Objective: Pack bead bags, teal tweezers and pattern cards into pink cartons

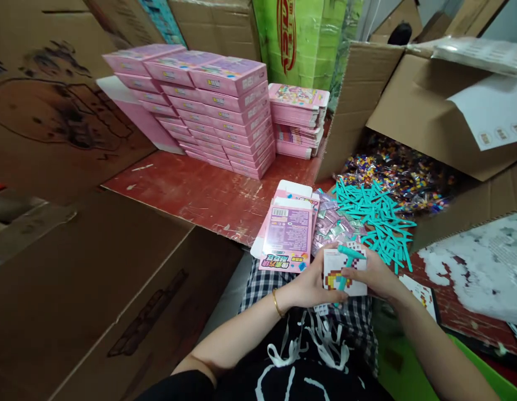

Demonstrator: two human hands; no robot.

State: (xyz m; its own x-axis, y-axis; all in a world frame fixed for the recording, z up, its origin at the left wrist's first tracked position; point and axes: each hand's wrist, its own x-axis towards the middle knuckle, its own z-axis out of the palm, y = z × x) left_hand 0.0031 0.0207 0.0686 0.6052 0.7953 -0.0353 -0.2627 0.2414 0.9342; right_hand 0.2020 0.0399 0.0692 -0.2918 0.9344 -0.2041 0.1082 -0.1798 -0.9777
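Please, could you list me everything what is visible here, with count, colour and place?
Red table: one, centre
Stacked boxes: over a dozen, pink, table's back
Flat cartons: many, pink, beside the stack
Nearer cartons: at least two, pink-purple, table's front edge
Small packets: many, pinkish, beside those cartons
Loose tools: dozens, teal, right of packets
Open carton: one, brown, right
Filled bags: uncountable, multicoloured, inside it
Other cardboard boxes: several, brown, left and behind
Taped box: at least one, green, back
Checked cloth: one, dark-white, lap
Patterned card: at least one, white, between hands
Held tool: one, teal, on that card
Left hand, right hand: two, at the card
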